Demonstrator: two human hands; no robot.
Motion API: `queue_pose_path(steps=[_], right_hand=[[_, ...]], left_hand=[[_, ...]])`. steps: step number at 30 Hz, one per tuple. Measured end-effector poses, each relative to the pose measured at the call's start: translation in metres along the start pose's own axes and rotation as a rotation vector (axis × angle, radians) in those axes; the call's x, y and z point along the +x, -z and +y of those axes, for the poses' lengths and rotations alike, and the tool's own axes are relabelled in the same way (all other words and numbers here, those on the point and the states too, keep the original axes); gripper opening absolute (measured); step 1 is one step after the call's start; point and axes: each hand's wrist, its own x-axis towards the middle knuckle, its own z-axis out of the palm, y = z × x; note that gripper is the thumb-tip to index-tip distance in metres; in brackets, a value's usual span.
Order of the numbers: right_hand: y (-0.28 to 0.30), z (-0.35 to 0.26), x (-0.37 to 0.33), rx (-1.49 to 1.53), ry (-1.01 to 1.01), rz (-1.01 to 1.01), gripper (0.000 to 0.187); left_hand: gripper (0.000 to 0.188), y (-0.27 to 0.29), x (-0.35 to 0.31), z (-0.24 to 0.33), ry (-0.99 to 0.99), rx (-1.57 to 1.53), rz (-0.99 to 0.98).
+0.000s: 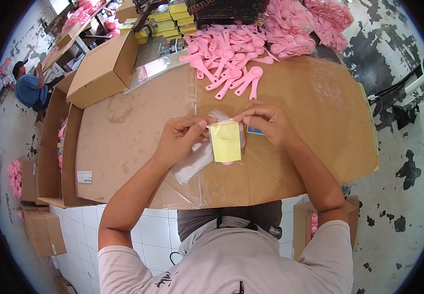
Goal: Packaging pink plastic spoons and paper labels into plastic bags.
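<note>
My left hand point(178, 139) pinches the upper left corner of a small clear plastic bag point(242, 138). At the bag's upper right corner, the fingers of my right hand point(270, 122) are closed on its edge. A yellow card point(225, 142) shows through the bag, and a bit of pink point(227, 163) peeks out below the card. Beneath my left hand lie loose clear plastic bags point(192, 165). Part of a blue printed card point(255, 131) shows under my right hand. Beyond both hands spreads a heap of pink measuring spoons point(226, 54).
A cardboard sheet point(133, 142) covers the table. A closed carton point(97, 73) stands at the far left beside a clear plastic packet point(155, 67). Stacked yellow cards point(173, 17) and bagged pink spoons point(290, 29) lie at the back. A person point(31, 85) sits at far left.
</note>
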Motion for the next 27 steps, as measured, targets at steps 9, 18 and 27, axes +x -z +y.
queue_pose_path(steps=[9, 18, 27], right_hand=[[-0.008, -0.001, -0.002, 0.288, -0.155, -0.010, 0.018], [-0.011, -0.008, -0.002, 0.333, -0.223, -0.195, 0.049], [-0.013, -0.016, -0.003, 0.385, -0.140, -0.143, 0.047]], left_hand=[[0.021, 0.000, 0.003, -0.004, 0.091, -0.009, 0.022], [0.028, -0.004, 0.003, 0.007, 0.038, -0.100, 0.053], [0.033, -0.002, -0.012, 0.021, 0.194, 0.026, -0.150]])
